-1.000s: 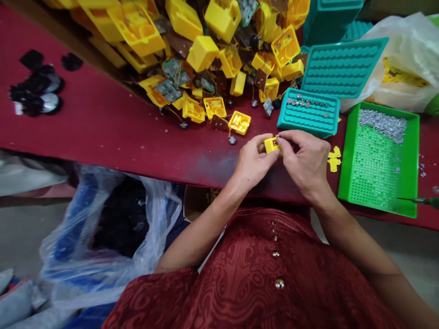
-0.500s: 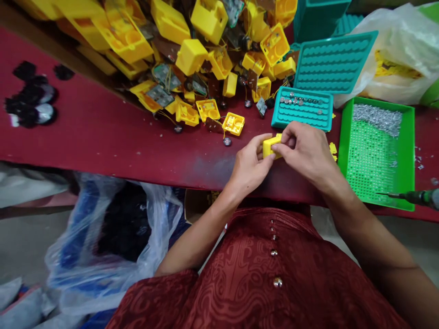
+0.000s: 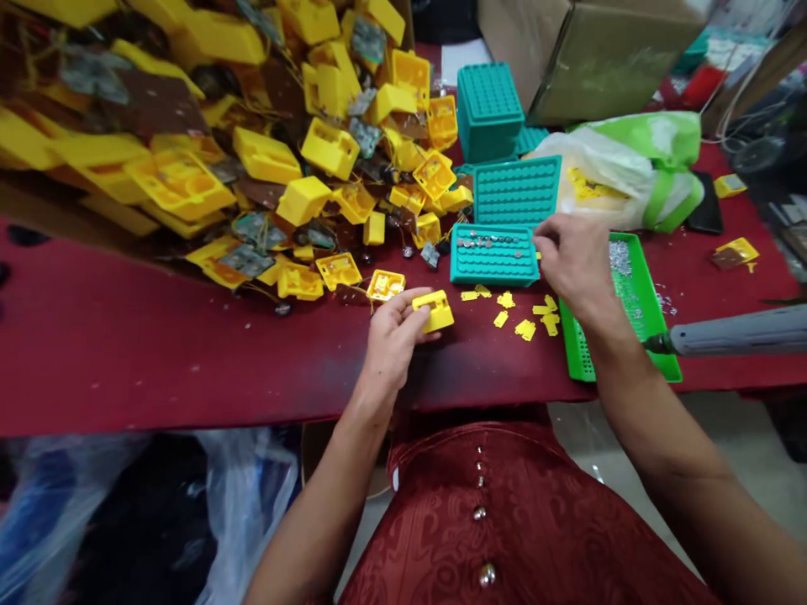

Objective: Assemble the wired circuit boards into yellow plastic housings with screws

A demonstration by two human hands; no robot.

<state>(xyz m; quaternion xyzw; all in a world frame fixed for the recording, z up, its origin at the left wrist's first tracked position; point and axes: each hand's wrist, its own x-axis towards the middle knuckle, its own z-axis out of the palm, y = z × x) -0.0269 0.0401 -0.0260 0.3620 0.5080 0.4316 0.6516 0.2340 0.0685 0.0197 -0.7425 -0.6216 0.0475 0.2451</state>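
My left hand is closed around a yellow plastic casing, held just above the table with a slotted face showing. My right hand is at the right edge of the teal tray, its thumb and fingers pinched together. A bit of yellow shows by those fingertips; whether it is gripped I cannot tell. Small round metal parts sit in rows in the teal tray. Several flat yellow covers lie on the table between my hands. An open yellow casing with parts inside rests behind my left hand.
A heap of yellow casings with wires and circuit boards fills the back left. Under my right forearm is a green basket of screws, with a grey electric screwdriver reaching over it. Behind stand a plastic bag and a cardboard box.
My right hand has left the yellow casing and moved right, beside the teal tray. My left hand keeps the casing, now turned to show its slots. The view has swung right.
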